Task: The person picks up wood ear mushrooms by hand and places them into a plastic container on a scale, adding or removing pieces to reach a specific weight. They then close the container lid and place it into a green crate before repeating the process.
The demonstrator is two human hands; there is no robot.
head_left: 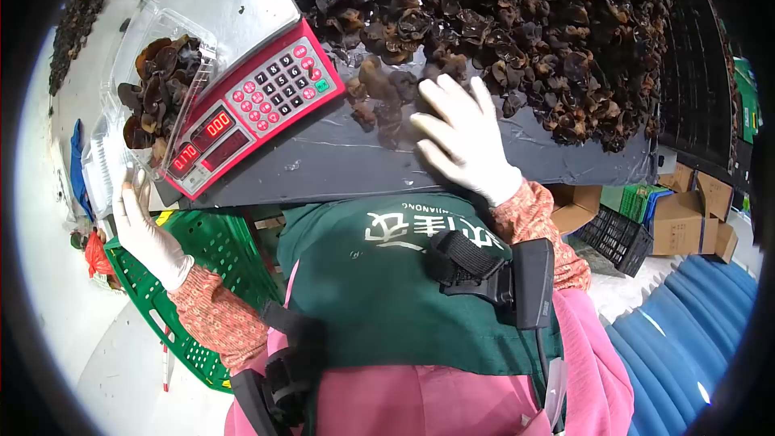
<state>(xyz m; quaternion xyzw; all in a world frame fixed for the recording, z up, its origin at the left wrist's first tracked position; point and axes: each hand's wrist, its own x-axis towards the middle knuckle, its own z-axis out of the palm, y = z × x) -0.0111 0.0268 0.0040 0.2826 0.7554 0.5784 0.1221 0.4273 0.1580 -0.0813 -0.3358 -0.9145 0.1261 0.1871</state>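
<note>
My left hand (149, 230), in a white glove, has its fingertips at the near edge of a clear plastic container (149, 12) and seems to grip it. Dark wood ear mushrooms (165, 85) fill part of the container, which overlaps the left side of a red digital scale (282, 133). The scale's lit digits read 0.170 and 0.00. My right hand (464, 141), also gloved, is spread open above the dark-covered table (339, 161). Its fingertips are close to a few loose wood ears (387, 89) at the front of the big wood ear pile (484, 8).
A green crate (214, 246) stands below the table's left front. Cardboard boxes (678, 222) and a black crate (613, 238) lie on the floor at right, near blue sheeting (686, 323). More wood ears (85, 12) lie at far left.
</note>
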